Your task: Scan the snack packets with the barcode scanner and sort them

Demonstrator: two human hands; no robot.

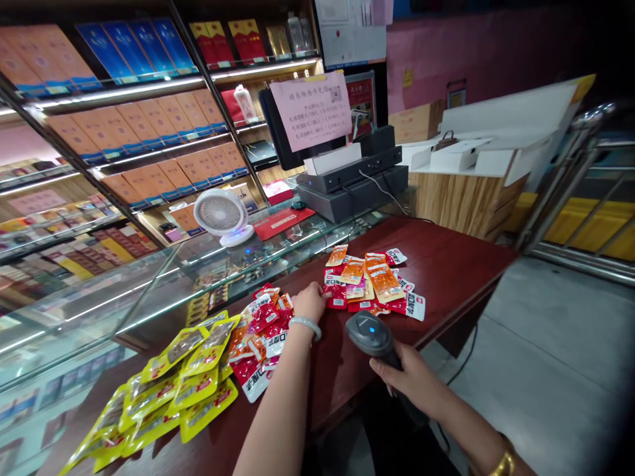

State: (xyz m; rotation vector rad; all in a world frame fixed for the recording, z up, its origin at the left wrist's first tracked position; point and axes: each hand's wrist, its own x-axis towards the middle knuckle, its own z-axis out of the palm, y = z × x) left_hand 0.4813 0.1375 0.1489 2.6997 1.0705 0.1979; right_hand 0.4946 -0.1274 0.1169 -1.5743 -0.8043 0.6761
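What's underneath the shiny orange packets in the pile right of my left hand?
Shiny red-and-white packets stick out from under some orange packets, with dark red tabletop around the pile. Whatever else lies beneath is covered.

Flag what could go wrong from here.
Small shiny red-and-orange plastic packets lie in overlapping piles either side of the left hand, so piles could mix or several packets drag together.
The right hand grips a dark handheld plastic scanner near a thin black cable, which might snag.
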